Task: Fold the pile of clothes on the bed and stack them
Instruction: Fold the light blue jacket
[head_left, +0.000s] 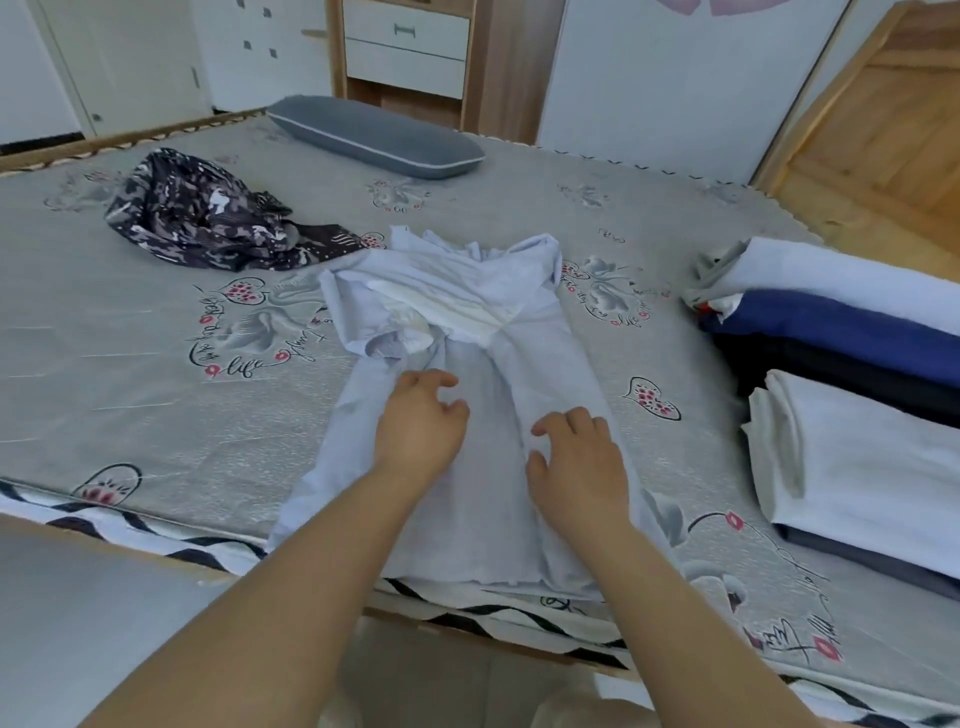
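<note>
Neither hand has a grip on anything. Left hand lies over the pale blue garment with fingers loosely curled and spread; whether the fingertips touch the cloth cannot be told. Right hand rests on the same garment just beside it, fingers relaxed.

Head view: the garment lies spread lengthwise on the bed, hem at the near edge, upper part bunched. A crumpled dark patterned garment lies well apart at the far left. Folded stacks sit at the right. A grey pillow lies at the far edge.
</note>
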